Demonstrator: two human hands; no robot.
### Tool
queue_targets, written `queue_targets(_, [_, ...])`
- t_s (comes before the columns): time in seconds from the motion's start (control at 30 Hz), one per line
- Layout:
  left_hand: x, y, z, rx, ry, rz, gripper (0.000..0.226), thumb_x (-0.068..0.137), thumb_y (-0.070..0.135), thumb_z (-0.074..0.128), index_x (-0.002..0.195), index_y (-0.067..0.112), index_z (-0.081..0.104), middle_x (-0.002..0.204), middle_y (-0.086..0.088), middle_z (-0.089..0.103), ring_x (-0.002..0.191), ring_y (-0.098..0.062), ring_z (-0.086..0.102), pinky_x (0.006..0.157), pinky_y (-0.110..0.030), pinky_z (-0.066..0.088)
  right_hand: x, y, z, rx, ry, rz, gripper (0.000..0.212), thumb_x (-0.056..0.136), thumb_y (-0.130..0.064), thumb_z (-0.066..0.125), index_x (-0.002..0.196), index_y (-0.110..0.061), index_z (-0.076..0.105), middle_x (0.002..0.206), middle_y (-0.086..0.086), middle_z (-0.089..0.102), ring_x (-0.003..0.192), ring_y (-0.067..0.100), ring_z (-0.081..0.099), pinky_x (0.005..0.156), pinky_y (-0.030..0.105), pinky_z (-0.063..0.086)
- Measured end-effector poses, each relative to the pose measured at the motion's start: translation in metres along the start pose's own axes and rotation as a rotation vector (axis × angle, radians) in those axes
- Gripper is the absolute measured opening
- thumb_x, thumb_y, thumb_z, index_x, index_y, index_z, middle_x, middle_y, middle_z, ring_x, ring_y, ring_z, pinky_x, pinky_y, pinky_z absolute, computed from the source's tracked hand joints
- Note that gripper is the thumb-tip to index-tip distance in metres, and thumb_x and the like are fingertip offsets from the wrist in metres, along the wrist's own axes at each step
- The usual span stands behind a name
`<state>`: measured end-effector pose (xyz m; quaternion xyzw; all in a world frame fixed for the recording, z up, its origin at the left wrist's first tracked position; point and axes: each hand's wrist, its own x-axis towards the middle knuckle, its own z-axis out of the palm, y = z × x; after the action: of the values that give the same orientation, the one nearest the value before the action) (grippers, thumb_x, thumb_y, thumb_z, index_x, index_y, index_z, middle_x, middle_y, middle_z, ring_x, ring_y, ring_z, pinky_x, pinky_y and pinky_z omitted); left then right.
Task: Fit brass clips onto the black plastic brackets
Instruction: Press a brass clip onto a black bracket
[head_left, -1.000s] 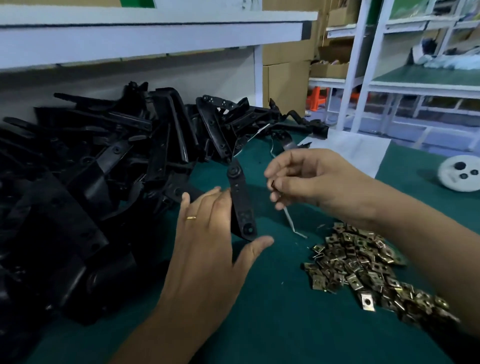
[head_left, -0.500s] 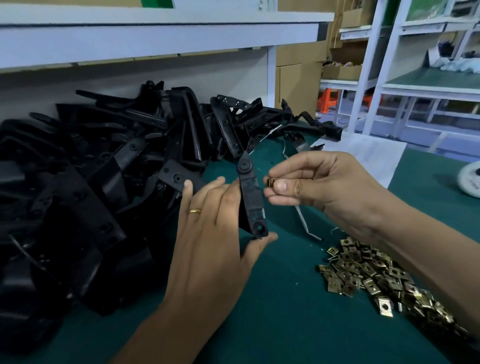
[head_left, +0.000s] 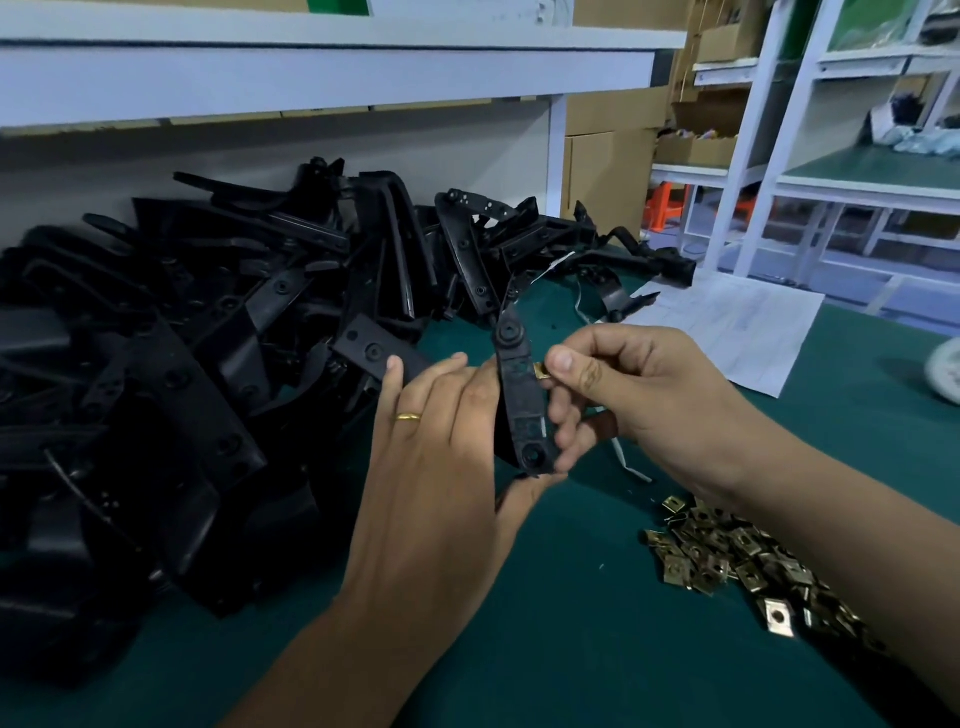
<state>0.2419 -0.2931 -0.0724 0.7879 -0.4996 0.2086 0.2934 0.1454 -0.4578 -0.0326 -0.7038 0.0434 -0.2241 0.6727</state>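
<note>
- A large heap of black plastic brackets (head_left: 218, 374) covers the left half of the green bench mat (head_left: 597, 649), piled against the back panel under a white shelf (head_left: 311, 73)
- One loose bracket plate (head_left: 371, 348) with two round holes juts from the heap's right edge, just beside the fingertips of the left hand
- The left hand (head_left: 441, 467) rises from the lower centre, back toward the viewer, a gold ring (head_left: 408, 416) on one finger; its fingers lie nearly straight behind the held bracket and the thumb sits below the lower end, so the part is gripped between fingers and thumb
- The held bracket (head_left: 519, 400), a narrow black strip with a round boss at each end, stands roughly upright above the mat, between the two hands
- A brass clip (head_left: 542, 370) touches the bracket's right edge, about a third of the way down from the top boss; how far it is seated cannot be told
- The right hand (head_left: 649, 400) pinches the clip between thumb and forefinger; its remaining fingers curl against the lower right side of the bracket
- A white paper sheet (head_left: 737, 332) lies flat on the mat behind the right hand
- A pile of loose brass clips (head_left: 727, 566) lies on the mat under the right forearm, well apart from the heap of brackets
- White shelving frames (head_left: 779, 130) and cardboard boxes (head_left: 613, 156) stand behind the bench at upper right
</note>
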Motion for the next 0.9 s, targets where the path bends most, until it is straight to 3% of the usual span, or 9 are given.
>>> queue_targets(0.53, [0.001, -0.002, -0.002, 0.053, -0.02, 0.048, 0.079, 0.081, 0.051, 0.069, 0.147, 0.012, 0.049, 0.138, 0.002, 0.058, 0.145, -0.02, 0.041, 0.127, -0.053, 0.016, -0.002, -0.004, 0.001, -0.072, 0.034, -0.079, 0.023, 0.098, -0.01, 0.065, 0.085, 0.008, 0.064, 0.068, 0.02, 0.067, 0.053, 0.027, 0.065, 0.051, 0.036, 0.06])
queue_targets(0.73, [0.001, -0.002, 0.003, -0.014, -0.061, 0.071, 0.083, 0.08, 0.058, 0.072, 0.148, 0.014, 0.051, 0.141, 0.006, 0.058, 0.145, -0.016, 0.039, 0.127, -0.049, 0.019, -0.002, -0.004, -0.003, -0.132, -0.047, -0.074, 0.023, 0.099, -0.011, 0.063, 0.085, 0.007, 0.062, 0.068, 0.018, 0.069, 0.055, 0.025, 0.066, 0.056, 0.032, 0.059])
queue_targets(0.9, [0.003, -0.002, 0.005, -0.08, -0.075, 0.106, 0.08, 0.083, 0.071, 0.059, 0.146, 0.021, 0.052, 0.142, 0.011, 0.056, 0.146, -0.011, 0.038, 0.128, -0.044, 0.016, -0.002, -0.007, -0.011, -0.143, -0.141, -0.024, 0.026, 0.094, -0.023, 0.063, 0.077, -0.004, 0.062, 0.067, 0.017, 0.068, 0.057, 0.027, 0.064, 0.059, 0.031, 0.058])
